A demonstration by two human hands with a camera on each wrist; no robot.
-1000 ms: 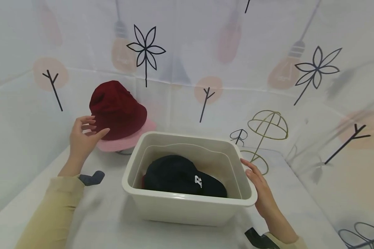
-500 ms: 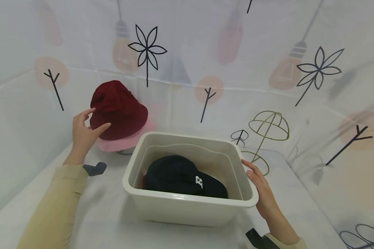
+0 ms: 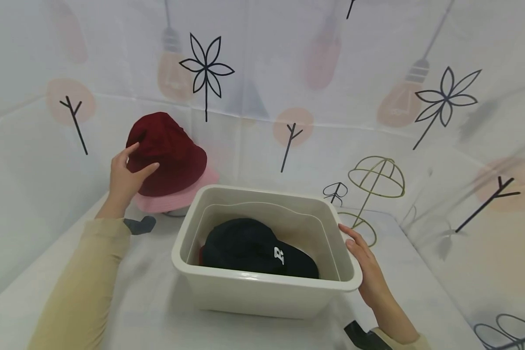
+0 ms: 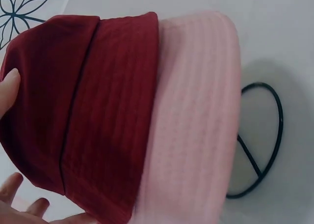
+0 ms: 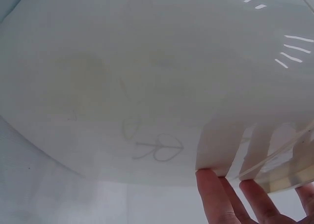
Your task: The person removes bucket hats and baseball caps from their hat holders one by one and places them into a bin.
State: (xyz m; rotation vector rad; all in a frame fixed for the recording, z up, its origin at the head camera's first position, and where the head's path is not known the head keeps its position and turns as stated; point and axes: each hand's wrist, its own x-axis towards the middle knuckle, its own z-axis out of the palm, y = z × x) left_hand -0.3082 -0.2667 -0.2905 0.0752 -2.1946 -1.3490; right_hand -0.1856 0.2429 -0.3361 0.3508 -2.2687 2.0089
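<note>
A dark red bucket hat (image 3: 170, 158) sits over a pink bucket hat (image 3: 179, 199) on a wire stand, whose round base (image 4: 279, 121) shows in the left wrist view. My left hand (image 3: 124, 180) is at the left side of the red hat, thumb and fingers spread around its crown. In the left wrist view the thumb (image 4: 9, 91) lies over the crown and the other fingers are beyond its lower edge. My right hand (image 3: 369, 270) rests its fingers against the right side of a cream plastic bin (image 3: 262, 296). Inside lies a black baseball cap (image 3: 249, 248) with a white letter.
A gold wire hat stand (image 3: 376, 177) stands behind the bin on the right. Something red peeks out beside the black cap inside the bin. White patterned cloth (image 3: 253, 97) hangs behind the white table (image 3: 157, 296).
My left hand has moved up, forward and slightly right along the red hat's crown. The right hand, bin and hats stay in place.
</note>
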